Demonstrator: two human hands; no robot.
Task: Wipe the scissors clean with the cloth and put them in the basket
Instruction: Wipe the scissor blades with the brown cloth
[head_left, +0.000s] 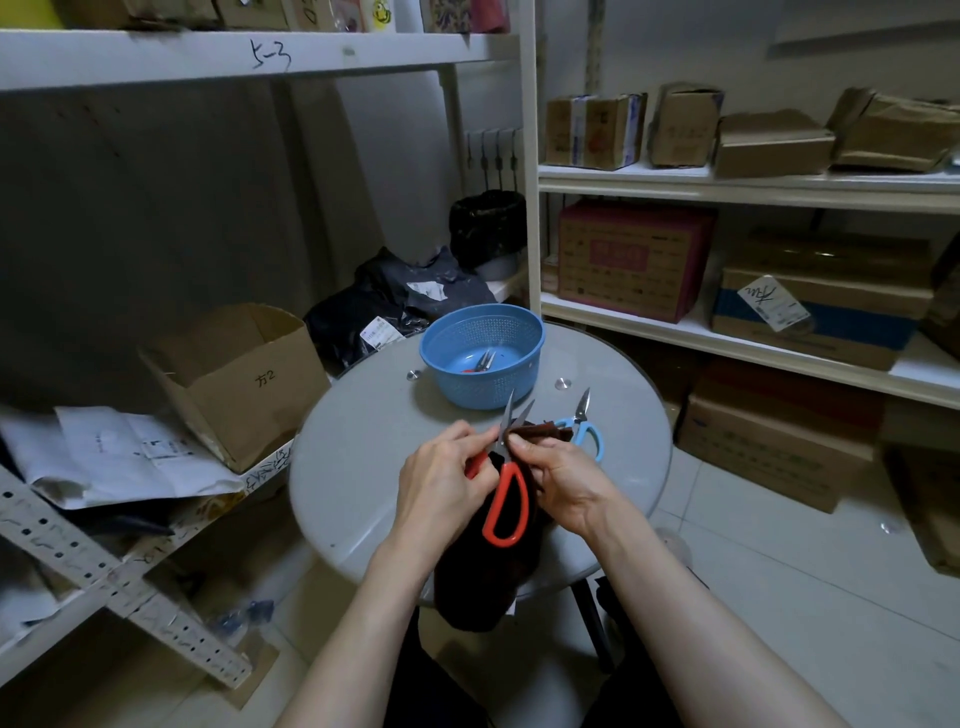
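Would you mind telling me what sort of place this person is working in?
Most likely a stockroom or parcel storeroom: white shelving loaded with cardboard boxes, an open carton and black mailing bags beside the small round table.

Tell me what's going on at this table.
A person is wiping scissors at a round table. Their left grip holds the red-handled scissors with the blades open. Their right grip pinches the dark cloth against a blade. The blue-handled scissors lie on the table just right of the cloth. What looks like another pair already lies in the blue basket.
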